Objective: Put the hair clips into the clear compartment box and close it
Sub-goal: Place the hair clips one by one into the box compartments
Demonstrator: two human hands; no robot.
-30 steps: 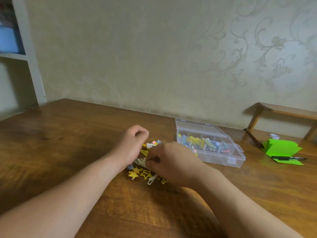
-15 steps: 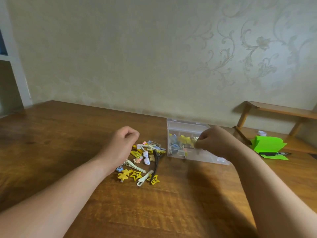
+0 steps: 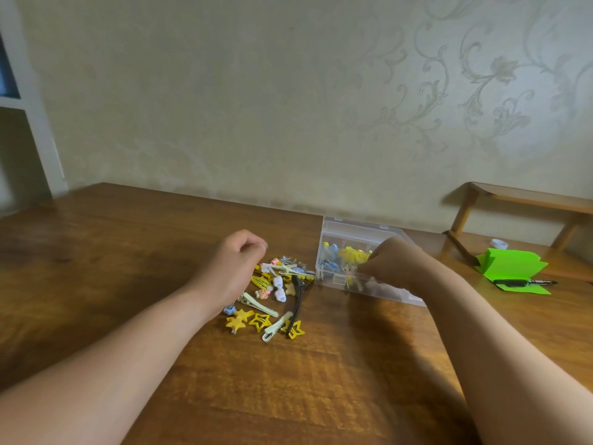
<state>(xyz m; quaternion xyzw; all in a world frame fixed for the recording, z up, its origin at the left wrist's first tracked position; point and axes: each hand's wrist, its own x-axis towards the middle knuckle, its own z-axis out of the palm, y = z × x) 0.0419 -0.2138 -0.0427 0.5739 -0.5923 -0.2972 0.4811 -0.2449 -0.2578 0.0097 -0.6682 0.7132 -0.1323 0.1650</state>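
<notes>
The wooden surface (image 3: 160, 258) carries all task items. At its far right lie green paper (image 3: 510, 268) with a black pen (image 3: 523, 282) on it, well apart from the work area.

The clear compartment box (image 3: 333, 277) stands open near the wall, its lid (image 3: 356, 226) raised behind it. Several compartments already hold clips, chiefly yellow and blue ones. Task progress is judged partial: part of the stock is boxed, and the lid is not yet shut.

The right hand (image 3: 394, 264) is over the front of the box, fingers drawn together. A pale clip appears just below the fingertips, at the front compartments. Whether the fingers grip it or have let it go cannot be determined.

The left hand (image 3: 234, 268) is curled into a loose fist at the left edge of the unsorted pile. Whether it encloses anything cannot be determined.

The pile of hair clips (image 3: 272, 293) lies on the surface just left of the box. It includes yellow star clips (image 3: 239, 321), a long black clip (image 3: 298, 300) and pale green clips (image 3: 277, 326).

Remaining work, as judged:
1. Transfer the pile to the box.
2. Lower the lid and latch it.
</notes>
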